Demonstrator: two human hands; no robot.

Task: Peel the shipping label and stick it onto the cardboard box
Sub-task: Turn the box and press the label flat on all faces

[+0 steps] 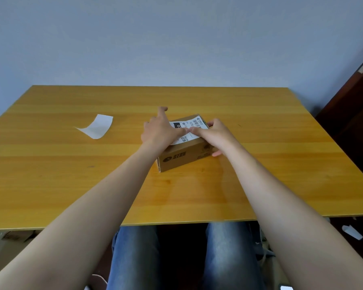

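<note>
A small brown cardboard box stands at the middle of the wooden table. A white shipping label with barcode and QR code lies flat on the box's top face. My left hand rests palm down on the label's left part, fingers spread. My right hand covers the box's right side, its fingertips pressing on the label near the middle, thumb down the box's right wall. The two hands' fingertips meet on the label. Neither hand grips anything.
A curled white backing sheet lies on the table at the left. A dark cabinet stands to the right of the table. A grey wall is behind. My legs in jeans show under the near edge.
</note>
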